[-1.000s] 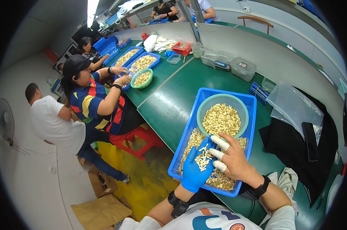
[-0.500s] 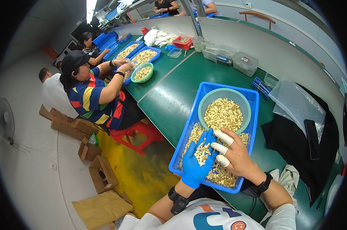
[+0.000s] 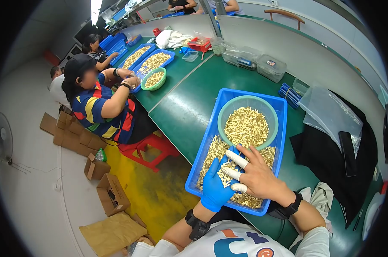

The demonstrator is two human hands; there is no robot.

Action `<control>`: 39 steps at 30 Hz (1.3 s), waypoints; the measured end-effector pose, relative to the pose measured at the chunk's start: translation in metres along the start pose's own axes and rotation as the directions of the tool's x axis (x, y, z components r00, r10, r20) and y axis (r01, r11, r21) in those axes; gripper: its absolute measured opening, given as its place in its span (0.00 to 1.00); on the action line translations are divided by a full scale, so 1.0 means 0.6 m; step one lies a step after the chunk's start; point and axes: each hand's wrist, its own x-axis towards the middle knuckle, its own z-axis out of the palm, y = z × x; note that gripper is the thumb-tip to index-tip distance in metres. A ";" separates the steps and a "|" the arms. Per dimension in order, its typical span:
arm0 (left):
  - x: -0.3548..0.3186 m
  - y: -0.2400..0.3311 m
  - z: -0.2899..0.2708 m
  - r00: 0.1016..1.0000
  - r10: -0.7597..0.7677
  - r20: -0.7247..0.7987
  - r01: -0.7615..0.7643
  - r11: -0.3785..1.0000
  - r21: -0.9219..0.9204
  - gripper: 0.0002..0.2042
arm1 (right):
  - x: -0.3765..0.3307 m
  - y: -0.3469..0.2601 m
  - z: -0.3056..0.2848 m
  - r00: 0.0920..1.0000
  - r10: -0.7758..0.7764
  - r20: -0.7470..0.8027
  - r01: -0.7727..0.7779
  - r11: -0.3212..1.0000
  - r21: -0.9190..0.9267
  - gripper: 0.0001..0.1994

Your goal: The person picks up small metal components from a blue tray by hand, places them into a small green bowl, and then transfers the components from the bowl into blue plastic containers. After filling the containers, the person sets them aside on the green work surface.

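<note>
A blue plastic tray (image 3: 211, 128) lies on the green table in front of me, its floor covered with small brass-coloured metal pieces (image 3: 213, 152). A light green bowl (image 3: 223, 113) heaped with the same pieces sits in the tray's far half. My left hand (image 3: 216, 185), in a blue glove, lies palm up over the tray's near part with several pieces on its palm. My right hand (image 3: 256, 175), bare with white finger cots on three fingertips, reaches across and touches the pieces on the left palm.
A clear plastic bag (image 3: 331, 113), dark cloth and a phone (image 3: 347, 152) lie to the tray's right. Left along the table a seated person (image 3: 102, 109) works at another blue tray (image 3: 153, 64) with a green bowl (image 3: 154, 80). Cardboard boxes (image 3: 112, 195) sit on the floor.
My hands stay together over the tray, the fingers shifting slightly among the pieces. The view has tilted a little, and the person standing at far left has dropped behind the seated worker.
</note>
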 end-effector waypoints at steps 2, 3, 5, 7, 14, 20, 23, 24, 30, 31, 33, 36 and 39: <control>-0.001 -0.003 0.008 1.000 0.004 0.028 -0.001 0.994 -0.109 0.27 | 0.000 0.000 0.000 1.000 -0.001 -0.002 0.001 1.000 0.002 0.23; -0.003 -0.004 0.011 0.999 0.010 0.041 -0.003 0.987 -0.163 0.26 | -0.004 -0.001 0.002 1.000 0.021 -0.017 -0.021 1.000 -0.002 0.23; -0.005 -0.003 0.006 0.998 0.022 0.058 -0.012 0.985 -0.170 0.27 | -0.010 -0.002 0.003 0.997 0.067 -0.047 -0.067 0.998 -0.010 0.23; -0.006 -0.002 0.001 0.996 0.036 0.082 -0.020 0.982 -0.186 0.27 | -0.009 -0.003 0.004 0.997 0.056 -0.057 -0.057 0.998 -0.006 0.23; -0.007 0.000 0.004 0.998 0.005 0.058 -0.002 0.998 -0.060 0.28 | -0.006 -0.002 0.004 0.990 0.093 -0.108 -0.092 0.996 0.016 0.23; -0.004 0.001 0.008 0.997 0.032 0.075 -0.027 0.997 -0.077 0.29 | -0.008 0.011 0.006 0.974 0.058 -0.220 -0.047 0.997 0.054 0.20; -0.003 -0.005 0.021 0.983 0.164 -0.080 -0.152 0.978 0.141 0.28 | -0.016 0.014 0.007 0.963 0.038 -0.266 -0.016 0.996 0.085 0.18; -0.004 -0.004 0.018 0.983 0.164 -0.082 -0.152 0.978 0.142 0.28 | -0.018 0.014 0.006 0.964 0.023 -0.266 -0.001 0.996 0.085 0.18; -0.008 -0.002 0.008 0.991 0.131 -0.027 -0.126 0.983 0.135 0.28 | -0.013 0.009 0.003 0.976 -0.003 -0.216 0.013 0.999 0.047 0.17; -0.007 -0.002 0.009 0.990 0.134 -0.034 -0.126 0.978 0.166 0.28 | -0.011 0.009 0.004 0.975 0.018 -0.220 -0.010 0.999 0.038 0.18; -0.005 0.001 0.002 0.994 0.105 -0.002 -0.105 0.991 0.079 0.29 | -0.009 0.007 0.005 0.972 0.059 -0.227 -0.055 0.998 0.024 0.18; -0.008 0.002 0.001 0.996 0.065 0.068 -0.059 0.994 -0.096 0.29 | -0.008 0.004 0.001 0.974 0.088 -0.210 -0.076 0.995 0.066 0.19; -0.008 -0.006 0.015 0.997 0.048 0.059 -0.049 0.999 0.008 0.30 | -0.006 -0.004 -0.002 0.984 0.088 -0.158 -0.081 0.996 0.049 0.21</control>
